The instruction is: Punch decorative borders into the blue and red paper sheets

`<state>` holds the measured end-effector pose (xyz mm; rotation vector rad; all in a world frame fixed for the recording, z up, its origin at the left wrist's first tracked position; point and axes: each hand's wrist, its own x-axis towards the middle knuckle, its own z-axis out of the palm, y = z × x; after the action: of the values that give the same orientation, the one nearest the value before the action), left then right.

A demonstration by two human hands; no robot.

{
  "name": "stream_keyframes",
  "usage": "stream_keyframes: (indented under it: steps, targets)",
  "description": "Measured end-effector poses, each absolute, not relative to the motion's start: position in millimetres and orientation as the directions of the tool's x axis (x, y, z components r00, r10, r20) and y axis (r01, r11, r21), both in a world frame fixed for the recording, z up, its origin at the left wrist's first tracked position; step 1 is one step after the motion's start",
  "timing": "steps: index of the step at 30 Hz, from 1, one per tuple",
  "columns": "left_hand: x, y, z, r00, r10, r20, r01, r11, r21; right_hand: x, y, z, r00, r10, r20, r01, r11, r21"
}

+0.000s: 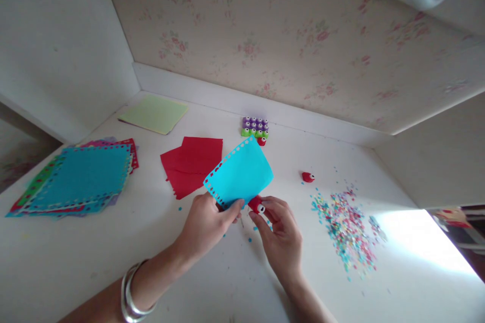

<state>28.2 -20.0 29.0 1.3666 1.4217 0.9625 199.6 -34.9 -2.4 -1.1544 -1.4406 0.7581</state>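
My left hand [206,224] pinches the near edge of a cyan paper square [240,171] that has punched holes along two sides and is tilted up off the white table [76,262]. My right hand [278,232] grips a small red hole punch [257,205] set against the paper's near right corner. Silver bangles circle my left wrist.
Red paper sheets [191,164] lie behind the cyan one. A stack of punched coloured sheets [78,179] sits at left, a pale green sheet [155,113] behind it. Purple and green punches [255,127] stand by the wall. Another red punch [307,177] and confetti [346,227] lie at right.
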Motion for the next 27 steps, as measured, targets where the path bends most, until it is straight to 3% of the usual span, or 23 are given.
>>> stream_keyframes:
  steps: [8, 17, 27]
  targets:
    - [27.2, -20.1, 27.0, 0.033, 0.996, -0.086, 0.291, 0.073, 0.954, 205.4, -36.4, -5.0, 0.000, 0.912, 0.410, 0.350, 0.384, -0.854]
    - [27.0, -18.7, 29.7, 0.027, 1.000, -0.013, 0.265, 0.005, 0.964, 203.0, -34.8, -0.2, -0.003, 0.919, 0.395, 0.299, 0.378, -0.876]
    - [28.0, -17.9, 28.7, 0.088, 0.994, -0.069, 0.313, 0.039, 0.949, 204.2, -33.6, -0.7, 0.023, 0.935, 0.354, 0.337, 0.326, -0.883]
